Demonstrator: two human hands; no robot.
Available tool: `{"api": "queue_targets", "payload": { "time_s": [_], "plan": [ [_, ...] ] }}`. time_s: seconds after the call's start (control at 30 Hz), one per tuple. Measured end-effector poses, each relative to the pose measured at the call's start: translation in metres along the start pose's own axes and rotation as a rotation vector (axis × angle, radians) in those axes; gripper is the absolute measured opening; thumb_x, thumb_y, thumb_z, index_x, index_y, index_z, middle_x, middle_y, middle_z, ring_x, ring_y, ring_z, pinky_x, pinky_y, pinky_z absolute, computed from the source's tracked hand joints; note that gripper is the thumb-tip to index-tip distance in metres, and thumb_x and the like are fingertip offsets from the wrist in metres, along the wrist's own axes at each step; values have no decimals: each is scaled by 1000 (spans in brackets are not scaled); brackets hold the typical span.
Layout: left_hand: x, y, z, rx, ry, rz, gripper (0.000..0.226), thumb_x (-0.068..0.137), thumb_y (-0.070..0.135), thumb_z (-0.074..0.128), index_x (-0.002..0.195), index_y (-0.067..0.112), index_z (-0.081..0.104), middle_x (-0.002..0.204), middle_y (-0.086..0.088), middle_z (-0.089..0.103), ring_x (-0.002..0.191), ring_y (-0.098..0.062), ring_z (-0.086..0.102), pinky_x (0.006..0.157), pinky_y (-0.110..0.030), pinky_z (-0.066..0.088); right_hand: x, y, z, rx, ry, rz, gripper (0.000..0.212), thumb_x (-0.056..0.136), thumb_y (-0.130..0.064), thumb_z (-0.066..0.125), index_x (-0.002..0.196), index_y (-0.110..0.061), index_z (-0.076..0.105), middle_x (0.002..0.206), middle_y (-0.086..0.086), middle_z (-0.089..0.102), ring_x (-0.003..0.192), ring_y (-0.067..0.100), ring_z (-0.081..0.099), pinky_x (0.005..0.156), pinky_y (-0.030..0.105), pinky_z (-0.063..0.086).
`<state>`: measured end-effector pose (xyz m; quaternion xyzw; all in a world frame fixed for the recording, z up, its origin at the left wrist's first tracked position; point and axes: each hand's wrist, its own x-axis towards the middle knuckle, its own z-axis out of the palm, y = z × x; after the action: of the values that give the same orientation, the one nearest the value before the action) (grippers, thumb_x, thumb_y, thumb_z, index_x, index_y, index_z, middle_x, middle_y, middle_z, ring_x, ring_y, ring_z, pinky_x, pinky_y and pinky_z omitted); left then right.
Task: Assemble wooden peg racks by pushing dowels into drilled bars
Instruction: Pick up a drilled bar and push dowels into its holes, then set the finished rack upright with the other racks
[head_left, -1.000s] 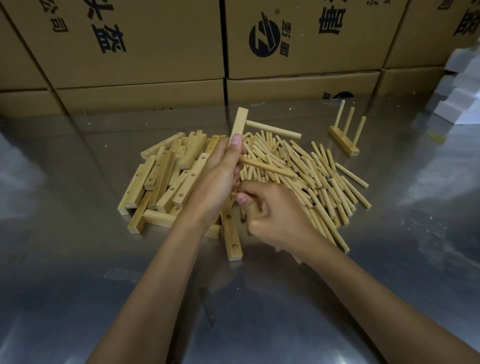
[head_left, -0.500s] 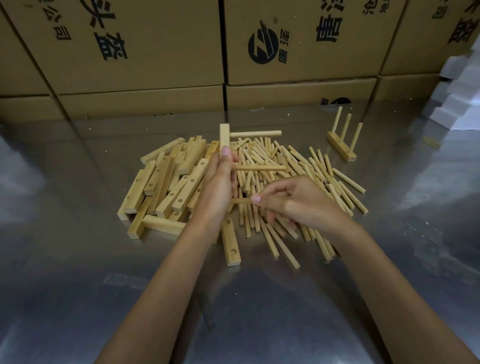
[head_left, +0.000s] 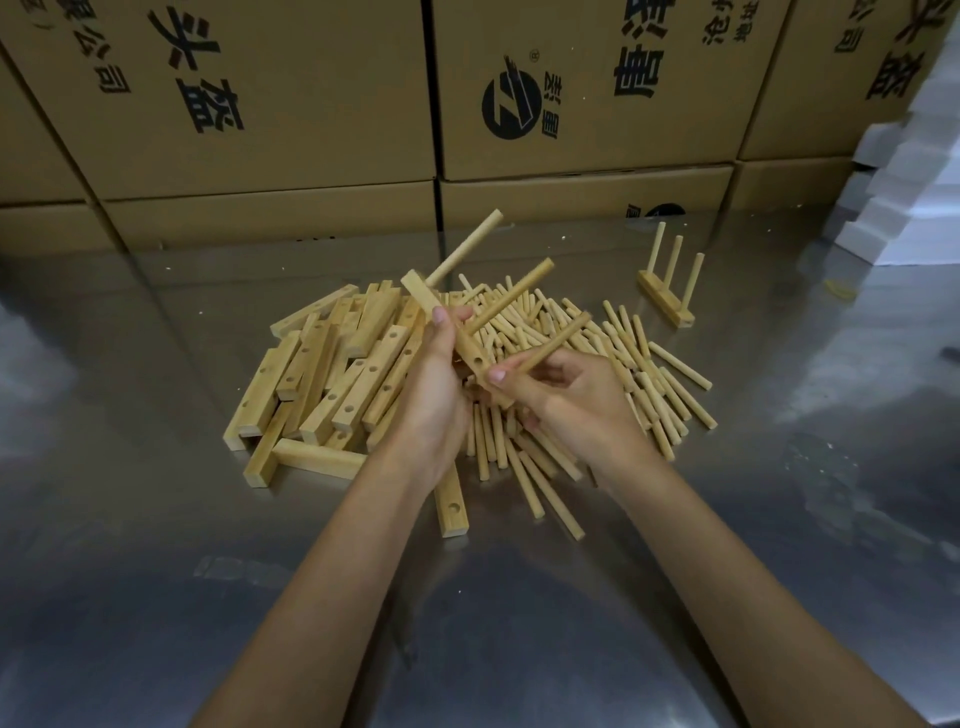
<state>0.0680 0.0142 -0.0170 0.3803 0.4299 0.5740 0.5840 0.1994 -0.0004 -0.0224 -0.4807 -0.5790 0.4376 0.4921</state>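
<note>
At frame centre, a drilled bar (head_left: 451, 332) is gripped by the left hand (head_left: 434, 400); a dowel (head_left: 556, 340) is pinched by the right hand (head_left: 566, 397).

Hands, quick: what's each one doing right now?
Left hand: grips the bar, two dowels already standing in it.
Right hand: pinches a third dowel near the bar's free hole.

Pale yellow wooden bars (head_left: 332, 374), matching dowels (head_left: 623, 343), brown cartons (head_left: 270, 104) printed black, grey table (head_left: 156, 571)

Bar's (head_left: 470, 353) lower end behind hands (head_left: 561, 395).
</note>
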Motion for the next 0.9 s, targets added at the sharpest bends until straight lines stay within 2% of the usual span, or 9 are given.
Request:
{"api": "queue_targets", "payload": {
  "time_s": [0.1,0.17,0.33,0.43,0.5,0.57,0.7,0.83,0.9],
  "plan": [
    [1,-1,-2,128,-53,22,44,107,42,36,148,27,42,133,-11,59,116,-22,60,88,-34,50,9,4,-20,-196,150,-39,7,86,-29,77,88,-23,73,76,-15,72,74,-5,67,57,11,51],
    [4,-2,-6,162,-38,45,47,106,41,40,151,29,34,129,-8,58,117,-23,58,86,-34,51,19,7,-45,-371,323,-76,9,86,-33,75,83,-27,70,67,-13,68,67,-9,64,50,6,44],
    [6,-5,-6,227,-4,67,34,106,40,43,138,32,45,120,-5,62,109,-19,62,76,-30,52,36,25,-127,-618,622,-67,15,91,-34,70,90,-19,68,69,-12,60,62,6,58,56,23,44],
    [9,-6,-6,230,11,59,35,105,38,44,138,27,48,117,-5,63,106,-19,63,73,-29,52,40,42,-160,-604,763,-27,12,95,-30,66,91,-19,65,71,-6,59,59,3,51,52,13,36],
    [10,-6,-6,231,17,65,39,106,35,43,142,21,49,113,-5,64,102,-18,63,70,-28,51,45,52,-176,-642,845,48,16,94,-28,66,93,-12,69,75,4,63,63,13,55,55,18,37],
    [11,-4,-7,234,25,73,40,106,33,42,143,18,49,110,-5,64,97,-16,63,69,-28,51,50,62,-188,-696,872,151,24,94,-29,65,96,-6,71,86,15,67,75,28,56,67,28,38],
    [11,-3,-5,231,24,71,41,106,31,42,143,14,49,110,-8,62,94,-16,62,71,-28,50,57,78,-197,-703,832,265,29,95,-32,64,94,-4,70,81,15,65,75,26,52,69,31,36],
    [11,-2,-3,232,19,57,41,106,30,43,142,13,49,116,-13,62,96,-17,62,72,-29,50,69,78,-199,-664,710,280,28,96,-31,63,94,-6,73,80,16,69,78,28,64,61,29,38],
    [11,-2,-3,240,15,52,40,105,30,45,141,13,50,116,-13,62,98,-18,63,72,-29,50,76,77,-198,-643,668,278,26,96,-32,64,102,-8,73,87,15,70,83,28,66,67,32,48]
  ]
}}
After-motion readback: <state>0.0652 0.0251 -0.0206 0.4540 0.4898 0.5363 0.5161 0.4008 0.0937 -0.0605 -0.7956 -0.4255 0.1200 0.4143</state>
